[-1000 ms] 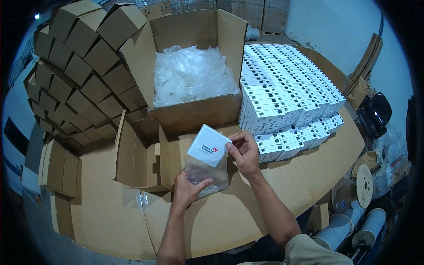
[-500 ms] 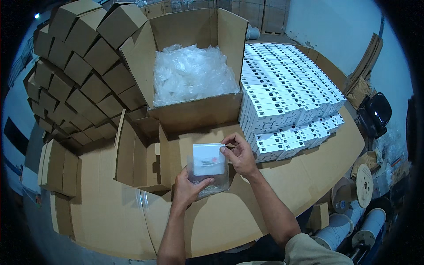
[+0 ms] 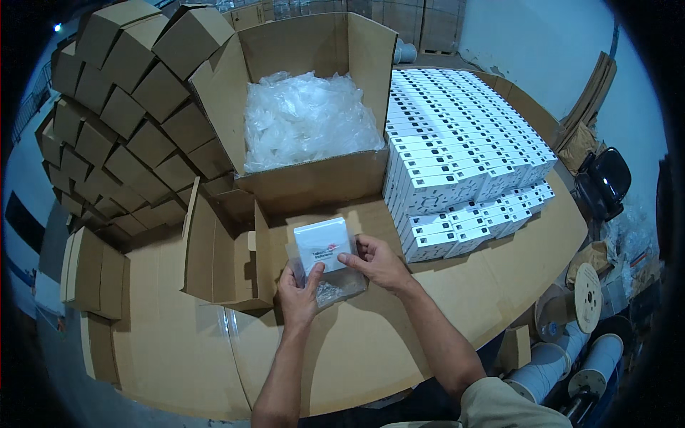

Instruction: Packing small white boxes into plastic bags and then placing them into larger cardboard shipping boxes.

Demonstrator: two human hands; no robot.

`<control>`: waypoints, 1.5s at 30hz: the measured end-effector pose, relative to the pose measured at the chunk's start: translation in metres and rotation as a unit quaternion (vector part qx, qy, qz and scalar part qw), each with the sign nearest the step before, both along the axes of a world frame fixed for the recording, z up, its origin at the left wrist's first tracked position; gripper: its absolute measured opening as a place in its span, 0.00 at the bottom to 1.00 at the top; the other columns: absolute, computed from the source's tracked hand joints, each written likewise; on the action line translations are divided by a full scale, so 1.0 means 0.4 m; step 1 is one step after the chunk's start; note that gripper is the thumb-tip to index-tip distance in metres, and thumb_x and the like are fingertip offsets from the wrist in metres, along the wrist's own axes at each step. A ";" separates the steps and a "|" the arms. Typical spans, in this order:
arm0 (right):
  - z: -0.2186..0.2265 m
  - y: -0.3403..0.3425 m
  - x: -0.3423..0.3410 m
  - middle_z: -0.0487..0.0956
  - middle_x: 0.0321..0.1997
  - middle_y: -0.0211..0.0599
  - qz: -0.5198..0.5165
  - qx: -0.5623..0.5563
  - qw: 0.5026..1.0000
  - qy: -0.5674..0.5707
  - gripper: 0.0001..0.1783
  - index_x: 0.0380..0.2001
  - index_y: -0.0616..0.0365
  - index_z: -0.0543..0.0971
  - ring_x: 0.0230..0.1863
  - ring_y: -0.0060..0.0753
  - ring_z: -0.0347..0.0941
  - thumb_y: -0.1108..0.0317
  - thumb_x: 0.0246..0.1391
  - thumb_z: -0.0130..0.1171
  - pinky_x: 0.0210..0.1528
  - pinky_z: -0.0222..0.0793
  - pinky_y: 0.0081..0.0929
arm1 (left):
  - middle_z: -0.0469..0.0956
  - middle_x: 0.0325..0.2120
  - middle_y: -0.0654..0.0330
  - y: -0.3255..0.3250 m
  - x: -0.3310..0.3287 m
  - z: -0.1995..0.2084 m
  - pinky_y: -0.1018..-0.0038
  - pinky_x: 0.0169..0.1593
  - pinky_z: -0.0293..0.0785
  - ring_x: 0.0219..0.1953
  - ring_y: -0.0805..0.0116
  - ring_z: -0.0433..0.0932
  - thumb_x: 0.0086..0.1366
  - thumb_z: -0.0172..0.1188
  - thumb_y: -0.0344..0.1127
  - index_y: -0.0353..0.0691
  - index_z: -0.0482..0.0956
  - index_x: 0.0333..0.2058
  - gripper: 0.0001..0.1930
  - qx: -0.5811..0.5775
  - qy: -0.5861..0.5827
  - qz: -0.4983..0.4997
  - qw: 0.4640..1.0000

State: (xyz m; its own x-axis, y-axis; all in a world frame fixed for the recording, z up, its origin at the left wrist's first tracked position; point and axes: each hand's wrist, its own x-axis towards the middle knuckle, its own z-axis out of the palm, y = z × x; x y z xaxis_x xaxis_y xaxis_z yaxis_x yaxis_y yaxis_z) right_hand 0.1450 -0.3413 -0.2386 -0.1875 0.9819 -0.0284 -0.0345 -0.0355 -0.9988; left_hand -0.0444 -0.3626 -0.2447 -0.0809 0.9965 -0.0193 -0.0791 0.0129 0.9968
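A flat white square case [image 3: 322,241] with a red mark and dark print sticks up above a clear plastic bag [image 3: 346,285]. Small clear or whitish bits, too fine to name, show low in the bag. My left hand [image 3: 297,296] grips the lower left side, its thumb pressed on the front. From the right, my right hand [image 3: 382,265] holds the case and bag edge, thumb on the white face and fingers behind. An open small cardboard box [image 3: 246,278] stands just left of my hands.
A large open carton [image 3: 314,185] full of clear plastic bags [image 3: 310,121] stands behind. Stacked white boxes [image 3: 457,164] fill the back right. Many brown cartons [image 3: 135,107] are piled at the left. Cable reels [image 3: 589,299] lie beyond the table's [image 3: 171,357] right edge.
The white case now shows its printed face and sits slightly further left and up. My right hand has slid from its top corner down to its right side.
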 end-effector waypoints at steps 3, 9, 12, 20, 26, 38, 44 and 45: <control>-0.004 0.000 -0.006 0.82 0.39 0.30 -0.007 -0.002 0.999 0.044 0.15 0.46 0.64 0.78 0.42 0.18 0.76 0.64 0.63 0.65 0.45 0.73 0.22 | 0.82 0.36 0.62 0.001 0.003 -0.003 0.74 0.46 0.74 0.39 0.75 0.78 0.67 0.68 0.38 0.36 0.78 0.43 0.13 -0.006 0.008 -0.004 1.000; -0.021 0.009 -0.004 0.83 0.44 0.31 -0.023 0.014 0.999 0.040 0.16 0.51 0.65 0.78 0.44 0.19 0.77 0.67 0.65 0.62 0.48 0.75 0.21 | 0.82 0.37 0.62 0.005 0.004 -0.004 0.74 0.46 0.74 0.39 0.75 0.79 0.67 0.67 0.39 0.35 0.79 0.45 0.15 0.007 0.003 -0.006 1.000; -0.020 0.008 -0.007 0.83 0.44 0.32 -0.025 0.026 0.998 0.052 0.15 0.51 0.65 0.78 0.44 0.19 0.77 0.67 0.65 0.61 0.48 0.75 0.22 | 0.83 0.37 0.61 0.006 0.004 -0.004 0.74 0.46 0.74 0.39 0.74 0.79 0.67 0.67 0.40 0.34 0.79 0.46 0.16 0.007 0.015 0.000 1.000; -0.021 0.009 -0.032 0.82 0.38 0.29 -0.066 0.037 0.991 0.106 0.12 0.44 0.64 0.80 0.40 0.17 0.75 0.66 0.66 0.61 0.44 0.72 0.20 | 0.82 0.36 0.61 0.010 0.005 -0.018 0.75 0.45 0.75 0.39 0.75 0.79 0.67 0.67 0.40 0.34 0.80 0.45 0.15 0.022 0.019 0.009 1.000; -0.011 0.005 -0.027 0.83 0.42 0.34 -0.078 0.046 0.992 0.089 0.15 0.46 0.67 0.82 0.44 0.21 0.78 0.64 0.68 0.57 0.49 0.74 0.22 | 0.82 0.35 0.62 0.004 0.010 -0.007 0.77 0.44 0.74 0.39 0.76 0.78 0.71 0.63 0.42 0.33 0.81 0.44 0.16 0.022 0.004 0.016 1.000; -0.017 0.007 -0.006 0.82 0.50 0.39 -0.029 0.071 0.990 0.122 0.19 0.52 0.66 0.80 0.51 0.28 0.76 0.61 0.70 0.54 0.54 0.74 0.28 | 0.82 0.42 0.61 0.029 -0.005 -0.017 0.73 0.54 0.72 0.47 0.72 0.77 0.77 0.50 0.47 0.33 0.80 0.51 0.21 0.100 -0.098 -0.020 0.990; 0.034 -0.019 -0.003 0.82 0.48 0.32 0.008 0.054 0.992 0.115 0.23 0.58 0.59 0.77 0.49 0.21 0.75 0.70 0.60 0.66 0.49 0.72 0.23 | 0.79 0.47 0.59 0.017 0.008 0.003 0.70 0.56 0.72 0.52 0.69 0.76 0.70 0.64 0.41 0.36 0.77 0.53 0.19 0.112 -0.112 -0.039 0.987; 0.027 -0.019 0.005 0.81 0.47 0.32 0.021 0.049 0.996 0.068 0.25 0.59 0.59 0.76 0.48 0.20 0.75 0.72 0.58 0.68 0.47 0.73 0.23 | 0.79 0.45 0.59 0.017 0.009 0.004 0.71 0.56 0.73 0.52 0.70 0.76 0.68 0.66 0.37 0.36 0.78 0.51 0.17 0.100 -0.106 -0.045 0.988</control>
State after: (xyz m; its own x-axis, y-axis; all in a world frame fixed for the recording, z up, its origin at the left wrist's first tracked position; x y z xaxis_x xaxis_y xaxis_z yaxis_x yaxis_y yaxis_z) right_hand 0.1472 -0.3489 -0.2276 -0.2248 0.9697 0.0957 -0.1707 0.0575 -0.9836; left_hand -0.0407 -0.3559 -0.2432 -0.0076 0.9850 0.1722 -0.2931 -0.1669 0.9414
